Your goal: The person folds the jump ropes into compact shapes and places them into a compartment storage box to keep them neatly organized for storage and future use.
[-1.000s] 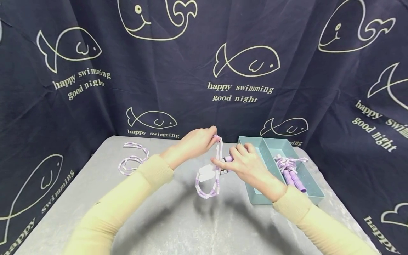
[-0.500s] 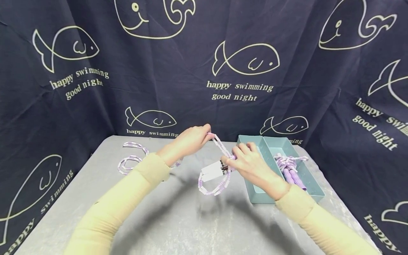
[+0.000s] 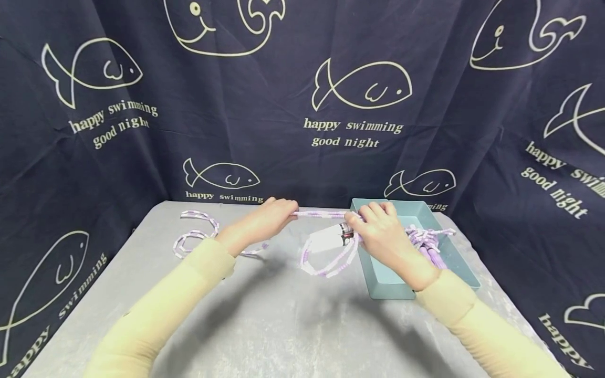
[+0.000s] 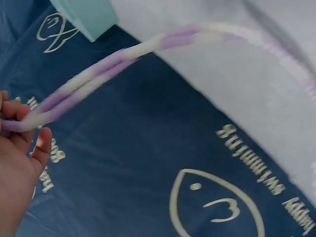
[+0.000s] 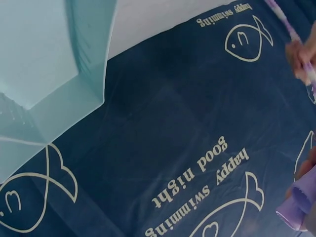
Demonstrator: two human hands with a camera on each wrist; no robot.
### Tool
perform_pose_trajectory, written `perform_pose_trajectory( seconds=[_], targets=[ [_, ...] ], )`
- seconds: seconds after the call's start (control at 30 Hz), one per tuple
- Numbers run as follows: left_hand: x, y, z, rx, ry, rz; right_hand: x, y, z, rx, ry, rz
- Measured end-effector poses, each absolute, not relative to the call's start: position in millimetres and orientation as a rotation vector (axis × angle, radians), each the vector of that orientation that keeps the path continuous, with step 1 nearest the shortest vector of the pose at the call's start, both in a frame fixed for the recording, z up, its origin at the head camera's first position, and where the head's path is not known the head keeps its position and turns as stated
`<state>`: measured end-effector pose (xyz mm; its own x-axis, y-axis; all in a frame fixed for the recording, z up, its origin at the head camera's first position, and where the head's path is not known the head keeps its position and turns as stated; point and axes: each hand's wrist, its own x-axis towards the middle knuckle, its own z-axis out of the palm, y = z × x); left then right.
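A purple and white beaded jump rope (image 3: pixel 321 214) is stretched nearly level between the two hands, its strands side by side. My left hand (image 3: pixel 257 223) grips the strands; in the left wrist view doubled rope (image 4: pixel 98 74) trails from that hand (image 4: pixel 19 163) in an arc over the table. More rope (image 3: pixel 196 235) lies curled on the table at the left, partly behind the forearm. My right hand (image 3: pixel 385 236) grips the rope's bundled end, with purple handles (image 5: pixel 301 200) showing in the right wrist view. A rope loop (image 3: pixel 326 270) and a white tag (image 3: pixel 326 239) hang beneath it.
A teal tray (image 3: pixel 392 294) with two compartments stands at the right, partly behind my right hand. Its right compartment holds another bundled jump rope (image 3: pixel 427 241) with purple handles. A dark blue fish-print curtain (image 3: pixel 283 131) rises behind the grey table (image 3: pixel 302 325).
My left hand has moved left and down and my right hand slightly right, pulling the rope strands from upright to nearly level. The hanging loop and tag have shifted right and up.
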<state>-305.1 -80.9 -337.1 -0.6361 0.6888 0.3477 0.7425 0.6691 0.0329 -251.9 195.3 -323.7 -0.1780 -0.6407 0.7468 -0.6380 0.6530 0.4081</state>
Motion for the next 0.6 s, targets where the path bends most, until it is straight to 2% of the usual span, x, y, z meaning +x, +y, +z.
perform_pose_trajectory(
  seconds=[0.23, 0.6],
  targets=[
    [-290, -95, -372, -1.134, -2.587, -0.319, -252, 204, -319, 0.968, -1.866, 0.038],
    [-251, -93, -398, -1.169, -2.599, -0.28, -260, 207, -324, 0.859, -1.89, 0.013]
  ],
)
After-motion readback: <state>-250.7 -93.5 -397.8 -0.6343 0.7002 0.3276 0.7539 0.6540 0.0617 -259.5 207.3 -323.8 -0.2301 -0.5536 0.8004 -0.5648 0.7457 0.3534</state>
